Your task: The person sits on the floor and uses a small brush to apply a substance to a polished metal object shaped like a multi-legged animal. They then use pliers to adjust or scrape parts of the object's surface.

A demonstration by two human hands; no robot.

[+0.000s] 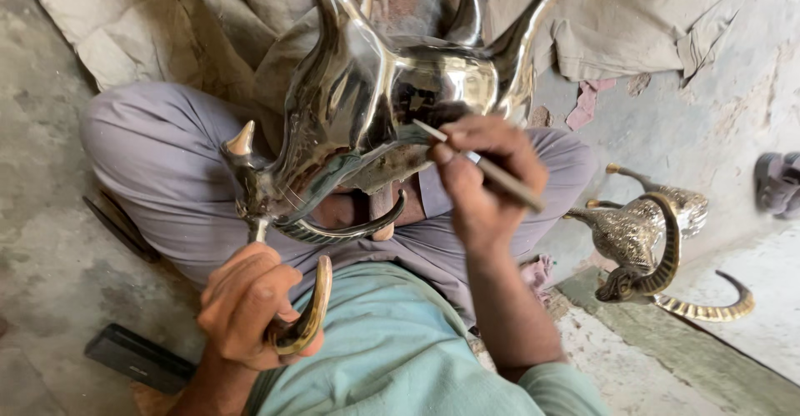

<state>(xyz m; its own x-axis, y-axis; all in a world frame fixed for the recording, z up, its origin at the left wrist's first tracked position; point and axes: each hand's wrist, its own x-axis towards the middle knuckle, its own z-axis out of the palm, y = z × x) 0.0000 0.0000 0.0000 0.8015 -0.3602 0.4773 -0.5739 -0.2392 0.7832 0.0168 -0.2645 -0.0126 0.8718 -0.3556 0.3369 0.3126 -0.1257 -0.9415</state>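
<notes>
Upturned brass deer figure (367,91) (legs away) points horns toward hands (250,303).

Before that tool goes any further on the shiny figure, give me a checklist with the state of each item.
1. Left hand gripping the curved horn: ok.
2. Right hand pinching the thin tool in its fingers: ok.
3. Tool tip touching the polished metal figure: ok.
4. Figure propped on the lap: ok.
5. Tip's sharpness: cannot tell.
6. Second figure apart on the floor: ok.
</notes>
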